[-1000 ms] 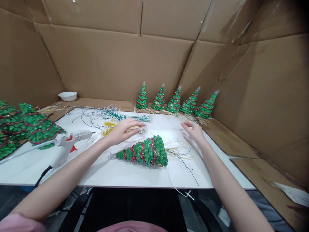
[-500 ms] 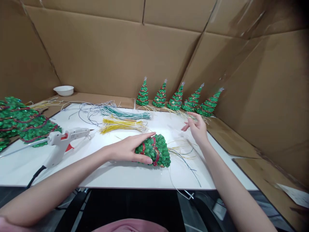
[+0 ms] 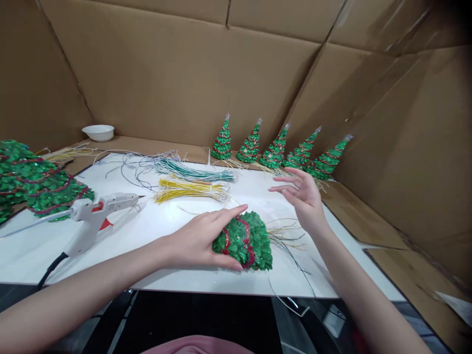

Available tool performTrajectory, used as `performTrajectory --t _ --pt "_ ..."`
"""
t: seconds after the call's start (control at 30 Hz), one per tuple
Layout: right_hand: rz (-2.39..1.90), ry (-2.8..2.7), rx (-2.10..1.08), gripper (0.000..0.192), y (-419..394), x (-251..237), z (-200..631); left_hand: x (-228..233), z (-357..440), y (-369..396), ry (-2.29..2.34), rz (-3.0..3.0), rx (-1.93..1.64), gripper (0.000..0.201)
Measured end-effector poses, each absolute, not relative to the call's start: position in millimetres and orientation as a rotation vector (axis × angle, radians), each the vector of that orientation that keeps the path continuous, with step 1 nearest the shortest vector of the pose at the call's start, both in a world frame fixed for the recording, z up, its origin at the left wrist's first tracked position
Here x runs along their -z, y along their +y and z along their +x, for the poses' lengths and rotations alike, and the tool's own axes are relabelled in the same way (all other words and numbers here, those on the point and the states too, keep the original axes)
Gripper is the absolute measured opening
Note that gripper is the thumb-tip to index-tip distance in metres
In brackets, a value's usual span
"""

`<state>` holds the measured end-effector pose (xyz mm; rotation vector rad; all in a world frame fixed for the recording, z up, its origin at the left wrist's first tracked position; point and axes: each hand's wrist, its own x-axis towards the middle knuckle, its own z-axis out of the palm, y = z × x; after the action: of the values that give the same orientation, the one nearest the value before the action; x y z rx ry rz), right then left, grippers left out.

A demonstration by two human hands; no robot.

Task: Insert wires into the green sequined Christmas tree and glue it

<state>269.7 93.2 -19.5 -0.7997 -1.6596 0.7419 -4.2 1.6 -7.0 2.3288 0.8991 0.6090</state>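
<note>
Bright, even overhead light glares off the white worktop [image 3: 177,275]; soft shadows, wide-angle bending at edges, corners darkened, slight blur.

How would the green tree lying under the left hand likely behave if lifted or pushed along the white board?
The tree is cone-shaped and lies on its side, so a push would probably roll it in an arc. The left hand wraps it with ease, suggesting it is light. The thin wires trailing from its base look floppy and would likely drag or snag.

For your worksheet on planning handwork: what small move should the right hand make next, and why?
Probably lower the right hand to the wires trailing from the tree: it hovers open above them, while the left hand grips the tree on the table.
</note>
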Motion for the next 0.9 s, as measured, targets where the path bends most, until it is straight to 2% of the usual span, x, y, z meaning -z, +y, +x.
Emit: performTrajectory --t 0.1,0.2,0.3,0.43,0.6,0.9 --pt "-0.795 -1.781 -0.912 0.045 56.7 5.3 248.7 8.9 -2.7 -0.8 0.891 2.393 -0.632 0.103" --pt "-0.829 -1.904 -1.041 0.056 23.6 1.3 232.8 8.3 -1.7 -3.1 0.868 2.433 -0.624 0.103" --pt "-0.892 -2.014 -1.01 0.062 4.9 7.0 223.9 4.4 -1.7 -5.7 0.834 2.41 -0.577 0.094" --pt "-0.912 -2.088 -0.913 0.059 -2.0 16.7 218.5 -1.6 -2.6 -8.3 0.783 2.352 -0.563 0.078" --pt "-0.899 -2.066 -0.873 0.058 -4.8 22.4 217.1 -4.9 -1.0 -8.7 0.79 2.307 -0.524 0.075" --pt "-0.919 -2.054 -0.877 0.066 -12.2 23.4 217.3 -11.9 8.3 -11.2 0.89 2.201 -0.45 0.084"
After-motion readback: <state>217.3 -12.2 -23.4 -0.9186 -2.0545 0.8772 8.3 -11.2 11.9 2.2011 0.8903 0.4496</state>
